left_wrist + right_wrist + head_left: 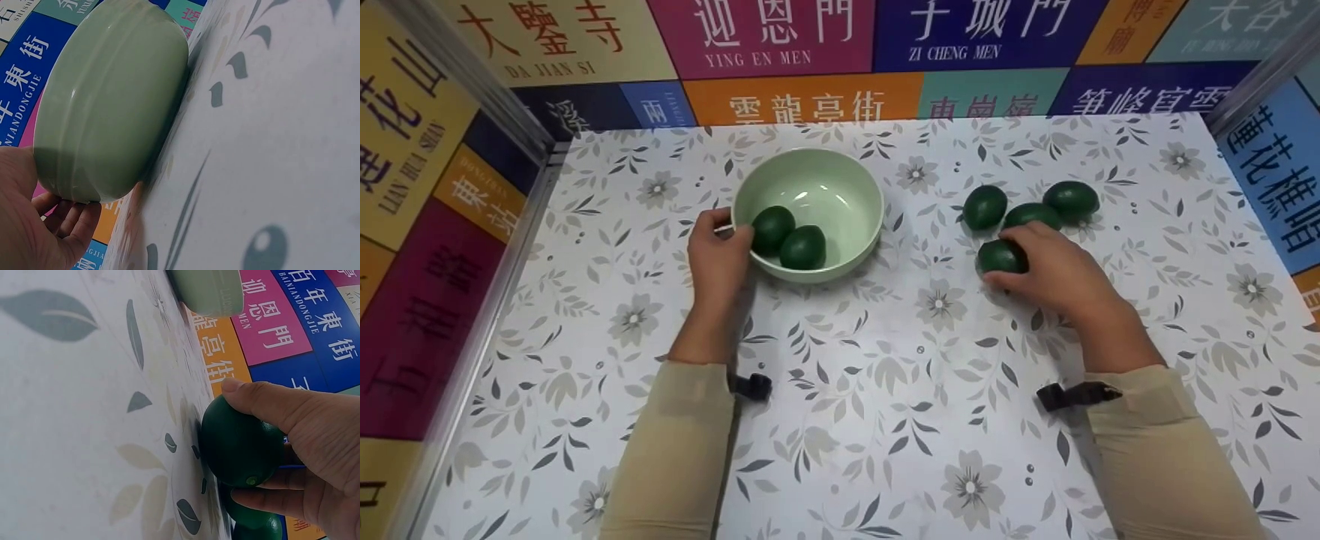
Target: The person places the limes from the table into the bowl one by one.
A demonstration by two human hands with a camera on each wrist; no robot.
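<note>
A light green bowl [847, 195] stands on the table, with two dark green egg-shaped fruits inside; one fruit [803, 247] lies nearer its front wall. My left hand [718, 259] grips the bowl's left side, thumb at the rim and fingers against the outside, as the left wrist view shows. Off to the right, my right hand [1069, 270] holds another smooth dark green fruit [242, 444] between thumb and fingers, low at the tabletop. Whether that fruit touches the table cannot be told. Just behind it lie three more: a left fruit [985, 208], a partly hidden middle fruit [1033, 215] and a right fruit [1071, 201].
The table [870, 420] has a white cover printed with grey flowers and leaves. Behind it and at both sides stand panels [802, 97] with coloured blocks and large lettering. A dark wrist strap piece [1080, 396] sits at each cuff.
</note>
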